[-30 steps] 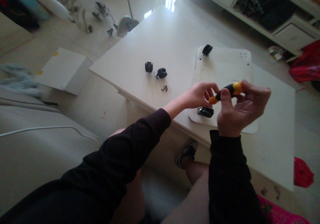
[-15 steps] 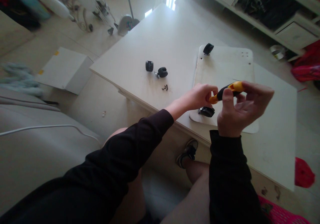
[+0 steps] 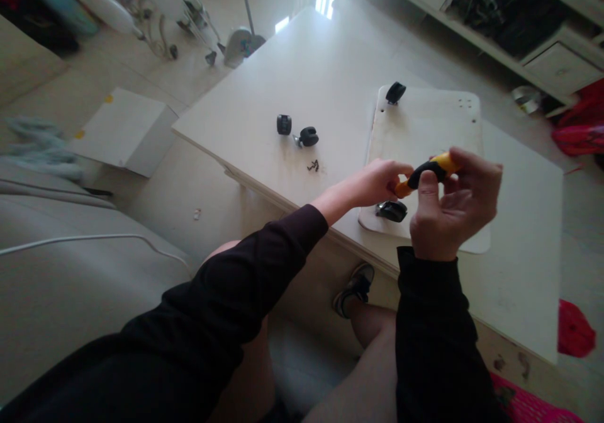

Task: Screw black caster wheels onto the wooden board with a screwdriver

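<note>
A yellow and black screwdriver [image 3: 427, 172] is held slantwise above a white board [image 3: 415, 130]. My right hand [image 3: 455, 199] is closed around its handle, thumb along the black grip. At the orange front end my left hand [image 3: 383, 180] has its fingers pinched; its fingertips and the tool's tip are partly hidden. Just below them a black caster wheel [image 3: 392, 211] sits at the board's near corner. Another caster [image 3: 395, 92] stands on the far left corner. Two loose casters, one upright [image 3: 284, 124] and one on its side [image 3: 308, 136], lie left of the board.
Several small dark screws [image 3: 314, 165] lie on the white table [image 3: 245, 105] near the loose casters. A white box [image 3: 125, 130] rests on the floor at left, beside a grey sofa [image 3: 94, 272]. A white cabinet [image 3: 500, 51] stands beyond the table.
My right hand has turned on the screwdriver's handle, its fingers curling in and shifting left. My left hand stays at the front end. The casters and board have not moved on the table.
</note>
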A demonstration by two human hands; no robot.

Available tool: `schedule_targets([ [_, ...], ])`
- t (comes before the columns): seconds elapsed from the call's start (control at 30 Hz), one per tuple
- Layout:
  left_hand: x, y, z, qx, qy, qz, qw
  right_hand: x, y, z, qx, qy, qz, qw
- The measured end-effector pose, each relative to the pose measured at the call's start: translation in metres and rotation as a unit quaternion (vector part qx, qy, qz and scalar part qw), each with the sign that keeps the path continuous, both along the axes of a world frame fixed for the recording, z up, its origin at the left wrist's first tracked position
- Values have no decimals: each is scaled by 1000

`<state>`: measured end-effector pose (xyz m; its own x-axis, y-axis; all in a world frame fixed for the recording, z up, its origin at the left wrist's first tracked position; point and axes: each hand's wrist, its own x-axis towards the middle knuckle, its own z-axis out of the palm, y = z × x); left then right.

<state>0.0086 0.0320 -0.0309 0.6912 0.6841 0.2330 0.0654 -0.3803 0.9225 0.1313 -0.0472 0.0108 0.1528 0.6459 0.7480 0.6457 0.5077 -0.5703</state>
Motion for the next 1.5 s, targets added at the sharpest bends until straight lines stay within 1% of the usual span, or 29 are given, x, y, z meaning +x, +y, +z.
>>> schedule_targets([
  [0.1, -2, -4, 6, 14, 15, 11, 1000, 2, 2, 1, 22, 1, -41, 999],
  [0.17, -2, -5, 8, 27, 32, 21, 999, 0, 2, 3, 23, 7, -46, 999],
  [0.27, -2, -3, 9, 40, 45, 28, 998, -4, 1, 5, 28, 29, -6, 999],
  [0.37, -4, -1, 11, 32, 51, 19, 998, -6, 0, 5, 27, 45, 31, 998],
  [0.5, -6, -1, 13, 36, 57, 12, 998, -6, -1, 3, 17, 41, 46, 998],
  [0.63, -5, 0, 9, 49, 46, 14, 998, -5, -1, 2, 6, 41, 58, 997],
  [0.7, -4, -1, 7, 37, 36, 12, 999, -4, -1, 1, 3, 31, 44, 999],
  [0.77, -5, -2, 6, 14, 16, 5, 1000, -1, 0, 1, 7, 22, 9, 1000],
  [0.83, -5, -4, 6, -2, -2, 2, 1000, 1, 2, 0, 21, 17, -29, 999],
  [0.9, -5, -5, 8, -2, -3, 8, 1000, 2, 3, 1, 33, 21, -47, 998],
  [0.97, -4, -5, 11, 5, 10, 19, 1000, 1, 3, 3, 35, 26, -41, 998],
  [1.03, -3, -4, 12, 9, 24, 27, 999, -3, 1, 4, 31, 43, -13, 999],
  [1.17, -4, -2, 14, -3, 33, 15, 999, -7, -1, 4, 17, 68, 39, 997],
  [1.23, -5, -2, 14, -17, 31, 2, 999, -5, 1, 1, 14, 52, 29, 998],
  [1.3, -6, -3, 14, -32, 22, -12, 999, -2, 2, 0, 19, 33, -3, 999],
  [1.4, -6, -5, 15, -36, 7, -22, 999, 2, 4, 0, 20, 22, -49, 998],
  [1.5, -7, -6, 16, -44, 1, -21, 999, 0, 3, 1, 0, 30, -45, 999],
])
